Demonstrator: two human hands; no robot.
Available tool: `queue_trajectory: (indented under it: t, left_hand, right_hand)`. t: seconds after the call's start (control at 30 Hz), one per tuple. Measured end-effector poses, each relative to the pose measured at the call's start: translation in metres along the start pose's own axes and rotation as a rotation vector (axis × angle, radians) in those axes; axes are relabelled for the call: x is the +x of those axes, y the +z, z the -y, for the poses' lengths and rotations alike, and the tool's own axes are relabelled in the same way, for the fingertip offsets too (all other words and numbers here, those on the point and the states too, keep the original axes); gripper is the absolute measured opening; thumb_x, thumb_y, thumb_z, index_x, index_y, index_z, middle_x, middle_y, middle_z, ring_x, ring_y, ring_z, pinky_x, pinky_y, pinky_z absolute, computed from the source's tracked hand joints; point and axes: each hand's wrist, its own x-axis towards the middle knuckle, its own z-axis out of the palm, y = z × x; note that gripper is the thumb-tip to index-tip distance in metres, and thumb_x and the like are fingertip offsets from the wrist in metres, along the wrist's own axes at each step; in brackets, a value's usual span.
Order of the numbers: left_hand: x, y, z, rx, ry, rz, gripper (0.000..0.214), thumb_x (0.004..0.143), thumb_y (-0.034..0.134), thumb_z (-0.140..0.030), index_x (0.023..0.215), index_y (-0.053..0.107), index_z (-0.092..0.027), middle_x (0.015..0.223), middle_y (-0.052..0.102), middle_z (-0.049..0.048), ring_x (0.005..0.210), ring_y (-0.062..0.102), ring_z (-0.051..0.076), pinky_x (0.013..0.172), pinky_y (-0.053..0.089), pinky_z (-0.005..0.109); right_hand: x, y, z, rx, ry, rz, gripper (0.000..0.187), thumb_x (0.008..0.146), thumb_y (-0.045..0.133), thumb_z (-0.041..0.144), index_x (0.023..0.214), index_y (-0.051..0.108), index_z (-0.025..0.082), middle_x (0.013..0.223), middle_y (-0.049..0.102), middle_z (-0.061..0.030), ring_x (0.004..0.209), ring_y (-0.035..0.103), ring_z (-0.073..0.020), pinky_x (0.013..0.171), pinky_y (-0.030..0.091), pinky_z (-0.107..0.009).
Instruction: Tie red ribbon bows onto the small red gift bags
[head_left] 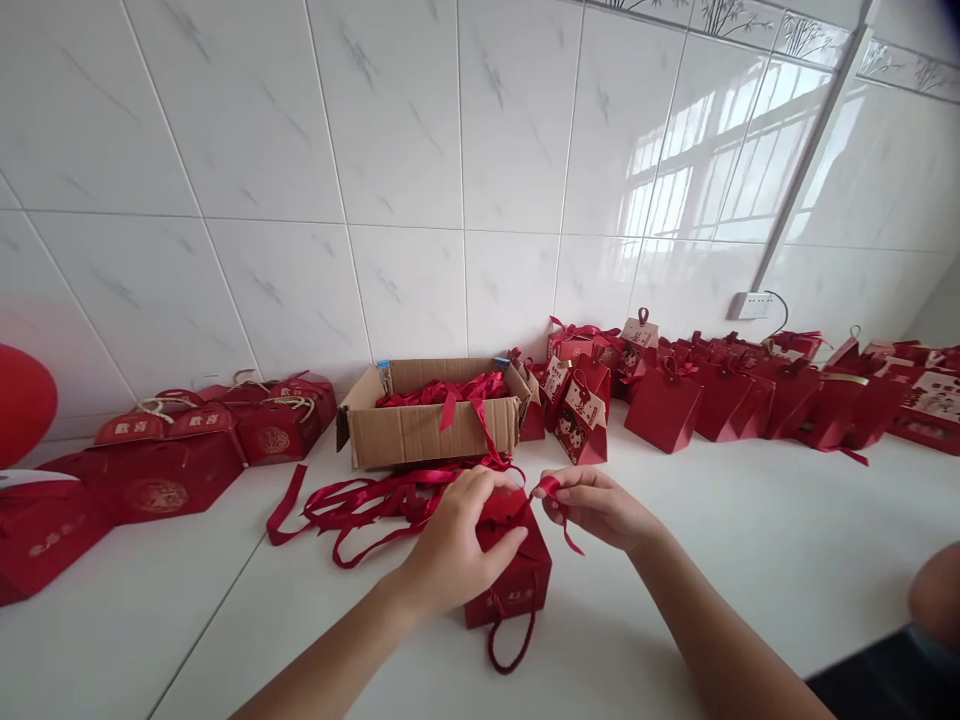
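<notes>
A small red gift box (517,585) with gold print stands on the white table in front of me, a dark red cord handle (511,660) hanging from its near side. My left hand (457,535) grips the box from the left and above, thumb on top near the front and fingers toward the back; its fingertips are partly hidden. To the right of the box top, my right hand (596,505) pinches a red ribbon (551,486) between thumb and fingers, and a short tail of it hangs down. Loose ribbon strips (367,505) lie left of the box.
Behind the gift box, an open cardboard box (431,435) holds more red ribbon. Red boxes with rope handles (184,465) line the left side. Several red gift bags (664,410) stand along the right. A white tiled wall (405,160) closes the back; a person's arm (934,590) shows at right.
</notes>
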Motion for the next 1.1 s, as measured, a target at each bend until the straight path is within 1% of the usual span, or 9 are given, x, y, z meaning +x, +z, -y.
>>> queue_trajectory:
  t: [0.13,0.23,0.43,0.6,0.7,0.83,0.93,1.0,1.1]
  left_hand:
    - [0.003,0.011,-0.002,-0.003,-0.045,-0.006,0.021,0.078,0.066,-0.032,0.096,0.059,-0.023,0.097,0.067,0.0036,0.093,0.06,0.023,0.088,0.046,0.04]
    - [0.005,0.015,0.001,-0.085,-0.061,-0.04,0.009,0.085,0.058,-0.03,0.088,0.061,-0.022,0.089,0.069,0.0023,0.084,0.062,0.019,0.08,0.048,0.034]
    - [0.006,0.012,0.007,-0.157,-0.086,-0.18,0.007,0.088,0.049,-0.023,0.087,0.056,-0.02,0.082,0.067,0.0015,0.077,0.062,0.016,0.073,0.048,0.028]
    - [0.001,0.011,-0.001,-0.105,-0.013,-0.185,0.007,0.086,0.052,-0.023,0.089,0.057,-0.021,0.083,0.067,0.0018,0.076,0.062,0.016,0.074,0.048,0.029]
    - [0.0,0.007,-0.006,-0.074,-0.021,-0.203,0.006,0.084,0.053,-0.023,0.086,0.057,-0.021,0.084,0.067,0.003,0.079,0.061,0.018,0.076,0.047,0.032]
    - [0.007,-0.015,-0.004,-0.258,-0.05,0.007,0.019,0.074,0.055,-0.018,0.092,0.058,-0.021,0.088,0.063,0.0026,0.084,0.059,0.018,0.078,0.048,0.03]
    - [0.014,-0.036,0.007,-0.323,-0.206,0.066,0.019,0.072,0.052,-0.018,0.09,0.057,-0.021,0.09,0.06,0.002,0.088,0.057,0.019,0.076,0.047,0.029]
    - [0.015,-0.044,0.015,-0.297,-0.32,0.058,0.01,0.075,0.054,-0.028,0.082,0.054,-0.02,0.085,0.059,0.0011,0.082,0.056,0.018,0.07,0.046,0.028]
    - [0.013,-0.044,0.025,-0.182,-0.476,0.173,0.031,0.072,0.063,-0.049,0.076,0.051,-0.02,0.077,0.059,-0.0011,0.07,0.054,0.017,0.059,0.04,0.026]
  right_hand:
    - [-0.002,0.009,-0.002,-0.016,-0.038,0.01,0.015,0.075,0.075,0.031,0.084,0.072,0.019,0.069,0.059,-0.0003,0.061,0.051,-0.0101,0.062,0.044,-0.026]
    - [-0.003,0.013,-0.003,-0.06,-0.048,0.027,0.013,0.079,0.072,0.03,0.083,0.071,0.017,0.07,0.061,-0.0006,0.063,0.052,-0.0096,0.062,0.043,-0.025]
    - [0.002,0.018,-0.006,-0.158,-0.022,-0.015,0.019,0.078,0.073,0.034,0.084,0.066,0.017,0.067,0.06,0.0003,0.061,0.054,-0.0097,0.06,0.043,-0.025]
    - [0.006,0.025,-0.01,-0.396,-0.02,-0.108,0.035,0.077,0.071,0.042,0.102,0.068,0.018,0.063,0.055,0.0026,0.061,0.05,-0.0108,0.061,0.042,-0.025]
    - [0.006,0.03,-0.013,-0.524,-0.052,-0.127,0.029,0.078,0.069,0.045,0.09,0.072,0.019,0.061,0.055,0.0017,0.061,0.047,-0.0119,0.062,0.04,-0.027]
    - [0.006,0.037,-0.017,-0.543,-0.141,-0.16,0.025,0.077,0.07,0.044,0.076,0.072,0.02,0.072,0.061,-0.0023,0.07,0.052,-0.0163,0.067,0.042,-0.03]
    - [0.005,0.04,-0.017,-0.549,-0.202,-0.182,0.021,0.08,0.068,0.041,0.078,0.07,0.02,0.083,0.063,-0.0048,0.079,0.056,-0.0186,0.073,0.044,-0.032]
    - [0.005,0.041,-0.017,-0.56,-0.209,-0.163,0.02,0.083,0.065,0.04,0.081,0.069,0.021,0.088,0.065,-0.006,0.085,0.057,-0.0199,0.079,0.044,-0.033]
    - [0.004,0.042,-0.018,-0.564,-0.173,-0.149,0.022,0.087,0.06,0.041,0.09,0.068,0.021,0.094,0.066,-0.0078,0.09,0.058,-0.0216,0.082,0.044,-0.035]
